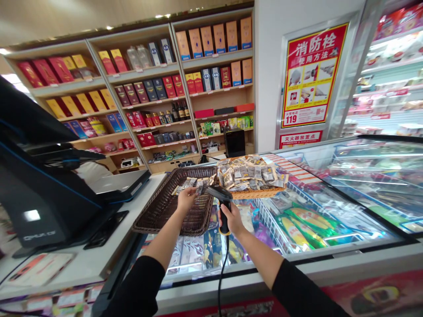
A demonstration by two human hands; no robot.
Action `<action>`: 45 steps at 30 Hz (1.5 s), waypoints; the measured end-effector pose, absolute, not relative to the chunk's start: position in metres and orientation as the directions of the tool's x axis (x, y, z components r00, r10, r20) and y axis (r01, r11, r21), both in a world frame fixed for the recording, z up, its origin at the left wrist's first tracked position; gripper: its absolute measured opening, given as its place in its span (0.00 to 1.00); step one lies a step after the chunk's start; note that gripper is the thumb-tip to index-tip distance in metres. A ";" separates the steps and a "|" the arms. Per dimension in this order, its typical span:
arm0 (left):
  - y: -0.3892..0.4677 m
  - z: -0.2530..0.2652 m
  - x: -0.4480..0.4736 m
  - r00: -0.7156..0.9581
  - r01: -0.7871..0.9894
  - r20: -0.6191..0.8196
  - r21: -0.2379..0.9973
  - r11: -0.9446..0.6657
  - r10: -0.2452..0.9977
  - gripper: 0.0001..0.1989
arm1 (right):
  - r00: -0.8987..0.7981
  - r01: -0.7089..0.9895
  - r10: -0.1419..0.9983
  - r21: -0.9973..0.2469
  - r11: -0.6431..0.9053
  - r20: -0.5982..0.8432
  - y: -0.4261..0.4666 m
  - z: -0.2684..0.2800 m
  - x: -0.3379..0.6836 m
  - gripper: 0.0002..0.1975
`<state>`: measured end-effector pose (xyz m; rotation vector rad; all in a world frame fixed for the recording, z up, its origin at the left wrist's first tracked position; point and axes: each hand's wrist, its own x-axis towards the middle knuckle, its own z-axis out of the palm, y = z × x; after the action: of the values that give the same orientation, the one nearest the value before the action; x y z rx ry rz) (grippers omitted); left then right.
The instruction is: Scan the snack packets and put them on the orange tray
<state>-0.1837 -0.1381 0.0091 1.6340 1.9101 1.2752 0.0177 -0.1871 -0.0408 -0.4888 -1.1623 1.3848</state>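
My right hand (231, 219) is wrapped round the handle of a black barcode scanner (220, 193), whose cable runs down over the freezer's front edge. The scanner's head points left, toward my other hand. Over the dark brown wicker basket (155, 215), my left hand (187, 199) pinches a small snack packet (201, 186) by its edge. A few similar packets (185, 185) lie in the far end of that basket. Just beyond the scanner, an orange-brown woven tray (257, 193) is heaped with small snack packets (246, 171).
Both containers rest on a glass-topped freezer (297, 246) holding bagged frozen goods. At left, a black checkout terminal (36, 207) and a phone (105, 229) stand on the white counter (139, 211). Shelves of boxed goods (145, 92) line the back wall.
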 end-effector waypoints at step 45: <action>-0.028 -0.008 -0.167 0.077 0.847 0.226 0.499 -0.183 0.971 0.25 | 0.090 -0.584 0.977 -0.784 0.209 0.193 -0.154 -0.052 0.002 0.18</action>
<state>-0.1673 -0.0282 -0.0076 2.1168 1.8350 0.7580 0.0017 -0.1535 -0.0520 -0.6045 -0.8143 1.2719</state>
